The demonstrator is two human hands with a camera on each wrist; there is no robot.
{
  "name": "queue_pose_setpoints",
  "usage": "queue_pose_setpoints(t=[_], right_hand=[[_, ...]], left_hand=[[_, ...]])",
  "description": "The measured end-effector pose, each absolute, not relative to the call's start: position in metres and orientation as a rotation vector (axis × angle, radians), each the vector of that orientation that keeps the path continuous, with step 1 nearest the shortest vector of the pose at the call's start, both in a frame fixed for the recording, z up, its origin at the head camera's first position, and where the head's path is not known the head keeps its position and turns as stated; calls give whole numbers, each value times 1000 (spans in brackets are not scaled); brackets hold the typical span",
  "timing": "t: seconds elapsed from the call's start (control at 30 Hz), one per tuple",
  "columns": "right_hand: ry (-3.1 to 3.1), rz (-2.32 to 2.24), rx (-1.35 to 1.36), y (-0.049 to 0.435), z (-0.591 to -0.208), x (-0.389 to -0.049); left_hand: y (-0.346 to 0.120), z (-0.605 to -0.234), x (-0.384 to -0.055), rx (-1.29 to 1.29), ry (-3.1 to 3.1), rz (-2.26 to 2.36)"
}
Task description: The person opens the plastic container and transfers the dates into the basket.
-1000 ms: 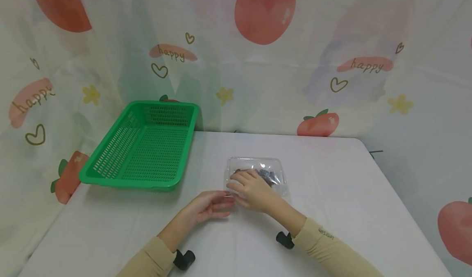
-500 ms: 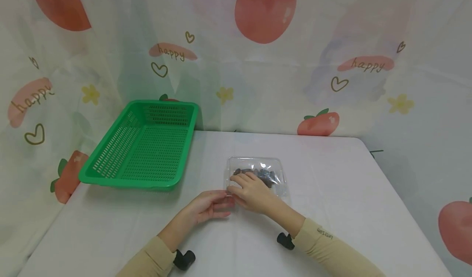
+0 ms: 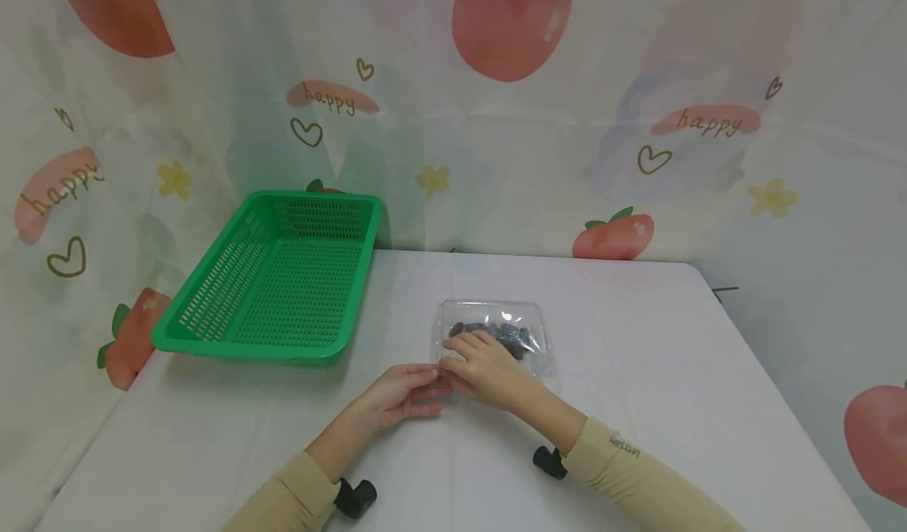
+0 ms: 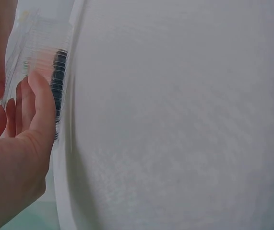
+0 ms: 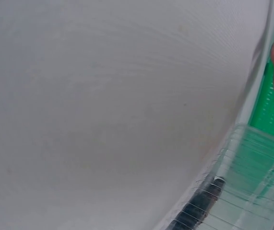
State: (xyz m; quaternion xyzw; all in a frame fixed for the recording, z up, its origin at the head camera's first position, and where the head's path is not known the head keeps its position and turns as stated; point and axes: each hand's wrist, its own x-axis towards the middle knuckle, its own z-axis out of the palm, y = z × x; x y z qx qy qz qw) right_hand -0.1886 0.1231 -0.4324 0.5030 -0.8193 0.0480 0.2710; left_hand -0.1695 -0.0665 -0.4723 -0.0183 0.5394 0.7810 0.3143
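Observation:
A clear plastic clamshell box (image 3: 494,309) rests on the table with small dark pieces (image 3: 513,335) inside, too unclear to name. At its near left corner my left hand (image 3: 400,398) pinches the rim between thumb and index finger, and the other fingers extend along the ribbed side. My right hand (image 3: 489,371) lies over the front of the box, its thumb and index finger pinching the same corner edge. In the left wrist view, both hands' fingertips meet at the rim of the box (image 4: 57,33). The right hand hides part of the contents.
A green slotted plastic basket (image 3: 347,312) stands at the back left of the white-covered table (image 3: 638,406). A fruit-printed cloth (image 3: 510,138) hangs behind the table. Black wrist devices (image 3: 356,499) are strapped below both cuffs.
My right hand's fingers have drawn slightly back towards me, uncovering more of the dark pieces. Both hands stay at the box's near left corner, and the box has hardly moved.

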Motion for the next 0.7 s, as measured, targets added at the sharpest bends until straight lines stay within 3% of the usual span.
queue_pose_setpoints(t=[0.7], right_hand=[[-2206,110,1350,123,-433,-191]], left_hand=[[-58,-471,-169,-68,1642,2091]])
